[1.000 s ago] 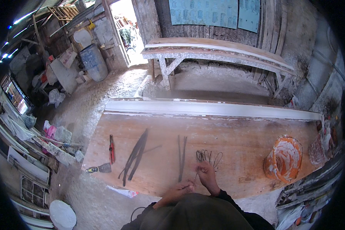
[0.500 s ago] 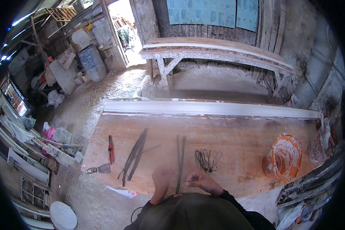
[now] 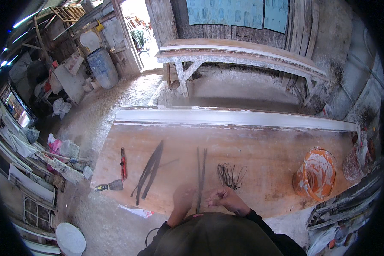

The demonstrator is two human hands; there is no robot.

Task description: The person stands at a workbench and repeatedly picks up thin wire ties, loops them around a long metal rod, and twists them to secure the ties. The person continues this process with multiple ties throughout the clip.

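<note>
My left hand (image 3: 183, 199) is low over the near edge of the board-topped table (image 3: 264, 170), beside two long dark strips (image 3: 201, 170) that run away from me. Blur hides its fingers. On the other side of the strips is my right hand (image 3: 228, 199), its thumb and fingertips drawn together; whatever is in the pinch is too small to name. Just beyond it lies a looped bundle of thin dark cord or wire (image 3: 230, 176). More flat dark strips (image 3: 150, 173) lie in a loose bunch to the left.
A red-and-black hand tool (image 3: 123, 164) and a putty knife (image 3: 110, 186) lie at the table's left. An orange bucket (image 3: 298, 181) smeared with white stands at the right. White moulding (image 3: 226, 117) runs along the far edge. Beyond is a long bench (image 3: 243, 61); a blue barrel (image 3: 102, 68) stands far left.
My right hand has shifted slightly up and left, its fingers turning toward the dark strips. The left hand has moved a little. The view has tilted slightly; objects on the table stay put.
</note>
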